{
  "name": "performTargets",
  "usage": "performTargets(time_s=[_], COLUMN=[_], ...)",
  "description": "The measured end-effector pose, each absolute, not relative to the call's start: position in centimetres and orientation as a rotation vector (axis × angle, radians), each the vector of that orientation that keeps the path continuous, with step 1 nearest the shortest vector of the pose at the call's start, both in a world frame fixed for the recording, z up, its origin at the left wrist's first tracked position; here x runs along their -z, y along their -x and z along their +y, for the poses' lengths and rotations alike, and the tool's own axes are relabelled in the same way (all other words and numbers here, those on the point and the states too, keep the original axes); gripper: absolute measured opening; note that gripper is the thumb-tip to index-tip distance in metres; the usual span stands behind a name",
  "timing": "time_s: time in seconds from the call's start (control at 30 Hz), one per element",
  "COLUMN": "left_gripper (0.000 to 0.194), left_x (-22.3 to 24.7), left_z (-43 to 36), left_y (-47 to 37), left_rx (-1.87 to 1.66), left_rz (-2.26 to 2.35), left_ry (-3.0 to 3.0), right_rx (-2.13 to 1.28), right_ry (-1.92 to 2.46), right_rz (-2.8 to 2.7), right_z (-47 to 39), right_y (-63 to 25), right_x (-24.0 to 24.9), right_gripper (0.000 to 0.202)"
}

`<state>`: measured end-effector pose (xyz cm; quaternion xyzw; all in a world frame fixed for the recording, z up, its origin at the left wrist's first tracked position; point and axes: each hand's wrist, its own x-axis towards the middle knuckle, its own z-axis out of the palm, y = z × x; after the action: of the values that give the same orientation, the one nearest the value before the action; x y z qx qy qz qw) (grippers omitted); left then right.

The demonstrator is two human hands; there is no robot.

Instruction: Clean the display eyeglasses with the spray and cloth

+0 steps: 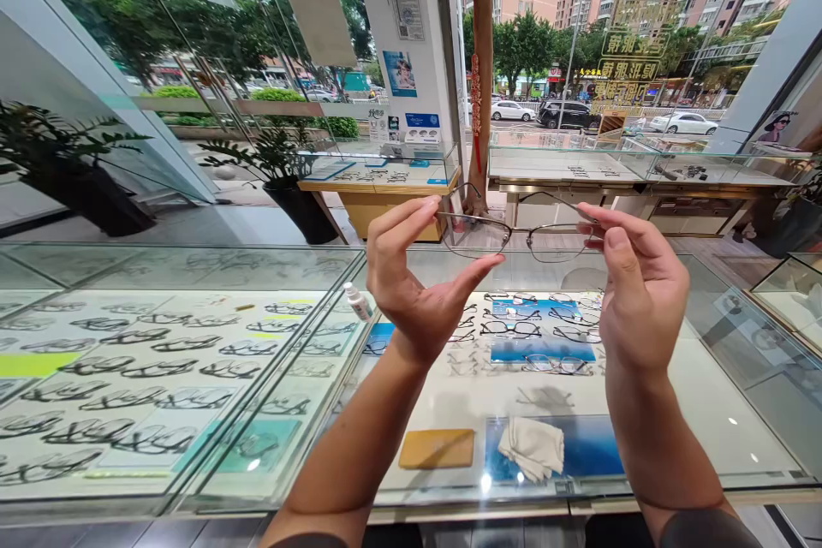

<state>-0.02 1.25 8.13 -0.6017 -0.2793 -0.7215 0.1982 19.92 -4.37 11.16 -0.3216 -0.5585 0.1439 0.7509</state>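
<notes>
A pair of thin metal-framed eyeglasses (519, 230) is held up above the glass display counter, its temples pointing away. My left hand (420, 274) has the left side of the frame between thumb and fingers. The right side is pinched by my right hand (642, 278), near the hinge and temple. Below the hands, a crumpled pale cloth (532, 448) lies on a blue mat (587, 445), and a tan case (437, 449) sits to its left. Beyond the left forearm stands a small white bottle (357, 301).
Rows of eyeglasses (186, 342) fill the left glass case, and several more lie around a blue sheet (545, 351) in the middle. Farther back are other display counters (385, 175), a wooden post (480, 86), potted plants (301, 210) and large windows onto a street.
</notes>
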Motion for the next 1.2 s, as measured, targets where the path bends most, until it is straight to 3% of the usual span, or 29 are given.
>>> performTargets(time_s=[0.5, 1.2], left_gripper=[0.069, 0.07], left_x=[-8.6, -8.7], left_z=[0.8, 0.0], left_y=[-0.3, -1.3], left_rx=[2.075, 2.177], left_rz=[-0.763, -0.816], left_ry=[1.785, 1.888], right_rx=[-0.537, -0.487], right_ry=[0.637, 0.713], right_rz=[-1.199, -1.223], right_z=[-4.1, -3.9], right_y=[-20.3, -20.8], right_x=[-11.5, -11.4], right_gripper=[0.016, 0.02])
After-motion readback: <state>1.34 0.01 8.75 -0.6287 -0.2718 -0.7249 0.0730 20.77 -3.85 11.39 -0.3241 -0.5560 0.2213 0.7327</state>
